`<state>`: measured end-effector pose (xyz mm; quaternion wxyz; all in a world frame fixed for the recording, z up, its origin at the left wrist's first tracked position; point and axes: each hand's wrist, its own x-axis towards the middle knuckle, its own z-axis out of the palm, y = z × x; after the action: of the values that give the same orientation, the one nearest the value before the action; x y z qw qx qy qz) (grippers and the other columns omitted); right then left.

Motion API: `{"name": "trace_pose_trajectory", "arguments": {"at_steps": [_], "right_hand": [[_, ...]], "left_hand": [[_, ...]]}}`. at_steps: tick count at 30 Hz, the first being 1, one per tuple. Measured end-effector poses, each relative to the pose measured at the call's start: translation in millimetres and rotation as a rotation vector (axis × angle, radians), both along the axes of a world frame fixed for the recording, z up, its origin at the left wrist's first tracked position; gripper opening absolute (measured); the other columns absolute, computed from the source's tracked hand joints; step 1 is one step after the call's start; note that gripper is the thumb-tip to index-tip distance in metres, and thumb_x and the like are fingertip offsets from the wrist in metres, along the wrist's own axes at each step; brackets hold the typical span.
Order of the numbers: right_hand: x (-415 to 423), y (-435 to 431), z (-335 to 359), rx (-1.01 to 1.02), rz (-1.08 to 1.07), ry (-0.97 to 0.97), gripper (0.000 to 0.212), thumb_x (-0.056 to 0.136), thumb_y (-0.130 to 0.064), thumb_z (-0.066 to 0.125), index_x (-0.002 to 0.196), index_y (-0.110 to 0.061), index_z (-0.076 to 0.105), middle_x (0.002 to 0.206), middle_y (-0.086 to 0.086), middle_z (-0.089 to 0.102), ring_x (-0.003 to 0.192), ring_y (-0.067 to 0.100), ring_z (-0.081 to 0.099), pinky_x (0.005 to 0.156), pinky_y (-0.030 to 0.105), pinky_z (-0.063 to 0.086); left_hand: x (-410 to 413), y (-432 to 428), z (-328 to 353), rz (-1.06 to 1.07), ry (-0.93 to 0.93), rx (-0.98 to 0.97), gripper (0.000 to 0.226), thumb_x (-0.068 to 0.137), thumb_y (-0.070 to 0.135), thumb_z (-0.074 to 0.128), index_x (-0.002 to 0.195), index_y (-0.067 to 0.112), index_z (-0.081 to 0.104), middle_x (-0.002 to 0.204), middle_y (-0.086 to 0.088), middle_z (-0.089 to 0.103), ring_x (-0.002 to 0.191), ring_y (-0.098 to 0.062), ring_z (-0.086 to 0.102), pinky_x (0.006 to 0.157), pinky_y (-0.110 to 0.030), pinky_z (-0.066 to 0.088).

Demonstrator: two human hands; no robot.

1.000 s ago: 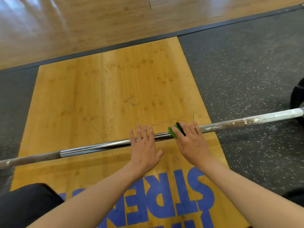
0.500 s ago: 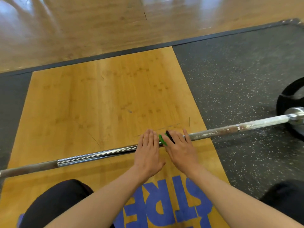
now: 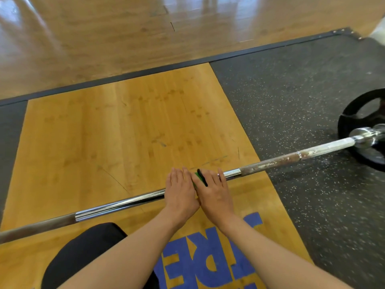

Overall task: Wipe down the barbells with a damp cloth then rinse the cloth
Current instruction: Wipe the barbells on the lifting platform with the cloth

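Chrome barbell lies across the wooden platform. The left hand rests flat on it, touching the right hand, whose flat fingers press a green cloth onto the shaft. A black plate caps the right end.

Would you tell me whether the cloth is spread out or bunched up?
Likely bunched: only a narrow green-and-black strip of cloth shows on the bar; the right hand covers the rest.

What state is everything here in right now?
barbell: horizontal, middle shiny, right section chalk-smeared.
green cloth: pressed on the bar, mostly covered.
left hand: flat on the bar, fingers straight.
right hand: over the cloth, grip unclear.
weight plate: loaded on the bar's right end.
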<state>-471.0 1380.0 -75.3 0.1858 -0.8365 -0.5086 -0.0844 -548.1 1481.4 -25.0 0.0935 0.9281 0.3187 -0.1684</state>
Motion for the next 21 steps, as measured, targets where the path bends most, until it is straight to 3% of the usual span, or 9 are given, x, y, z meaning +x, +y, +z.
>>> {"name": "trace_pose_trajectory", "arguments": {"at_steps": [2,6,10,12,14,16,18,19,21], "right_hand": [[23,-21,1,-0.052,0.004,-0.066,0.048,0.094,-0.017,0.062,0.141,-0.027,0.055,0.135,0.004,0.057,0.125,0.024,0.052,0.119,0.053,0.029],[91,-60,15,-0.123,-0.056,-0.098,0.027,0.102,-0.028,0.054,0.127,-0.024,0.064,0.119,0.001,0.063,0.111,0.023,0.06,0.122,0.054,0.023],[122,-44,25,-0.245,-0.185,-0.044,0.046,0.101,-0.032,0.027,0.084,-0.019,0.067,0.076,0.001,0.065,0.076,0.025,0.064,0.12,0.054,0.025],[115,-23,28,-0.241,-0.233,0.011,0.051,0.096,-0.03,0.022,0.068,-0.017,0.063,0.064,0.003,0.063,0.065,0.027,0.063,0.117,0.051,0.028],[105,-20,23,-0.181,-0.18,0.024,0.044,0.098,-0.028,0.031,0.072,-0.018,0.065,0.069,0.001,0.065,0.068,0.025,0.063,0.115,0.048,0.03],[104,-43,8,-0.103,-0.058,-0.013,0.026,0.103,-0.028,0.046,0.101,-0.02,0.071,0.095,-0.001,0.069,0.087,0.021,0.063,0.117,0.05,0.032],[116,-74,0,-0.039,0.074,-0.089,0.028,0.102,-0.023,0.057,0.129,-0.021,0.065,0.124,0.001,0.065,0.106,0.023,0.061,0.115,0.053,0.035],[128,-85,0,-0.042,0.109,-0.111,0.031,0.102,-0.022,0.057,0.133,-0.021,0.063,0.129,0.001,0.063,0.109,0.023,0.061,0.114,0.054,0.035],[144,-86,5,-0.067,0.063,-0.102,0.026,0.105,-0.027,0.048,0.12,-0.02,0.069,0.112,-0.001,0.068,0.099,0.02,0.064,0.116,0.054,0.033]], "left_hand": [[10,-12,2,-0.022,-0.018,0.001,0.099,0.09,0.052,0.056,0.157,0.001,0.006,0.164,-0.019,0.015,0.154,-0.036,0.005,0.125,-0.045,0.003],[35,-40,6,-0.069,-0.003,-0.005,0.102,0.092,0.056,0.054,0.158,0.001,0.0,0.165,-0.023,0.009,0.154,-0.039,0.0,0.125,-0.049,-0.001],[61,-66,8,-0.105,-0.004,-0.008,0.099,0.092,0.056,0.052,0.158,0.001,0.003,0.165,-0.023,0.009,0.154,-0.04,-0.001,0.125,-0.05,-0.002],[71,-73,7,-0.073,-0.003,-0.015,0.096,0.092,0.053,0.05,0.158,0.001,0.003,0.165,-0.022,0.01,0.154,-0.039,-0.001,0.125,-0.05,-0.002],[76,-77,5,-0.031,-0.008,-0.002,0.096,0.091,0.057,0.049,0.157,0.001,0.008,0.162,-0.021,0.019,0.153,-0.04,0.005,0.124,-0.052,0.0],[77,-80,5,-0.023,0.001,0.024,0.098,0.09,0.06,0.051,0.156,0.001,0.011,0.158,-0.019,0.026,0.151,-0.04,0.012,0.124,-0.054,0.002],[78,-81,6,-0.019,0.014,0.034,0.099,0.087,0.061,0.055,0.155,0.002,0.014,0.155,-0.018,0.028,0.147,-0.04,0.02,0.124,-0.054,0.005],[79,-82,6,-0.016,0.015,0.038,0.1,0.084,0.063,0.056,0.153,0.002,0.016,0.152,-0.017,0.03,0.143,-0.039,0.024,0.123,-0.054,0.006],[82,-83,5,-0.008,0.011,0.042,0.102,0.08,0.067,0.056,0.15,0.003,0.021,0.147,-0.016,0.033,0.136,-0.037,0.03,0.122,-0.053,0.01]]}}
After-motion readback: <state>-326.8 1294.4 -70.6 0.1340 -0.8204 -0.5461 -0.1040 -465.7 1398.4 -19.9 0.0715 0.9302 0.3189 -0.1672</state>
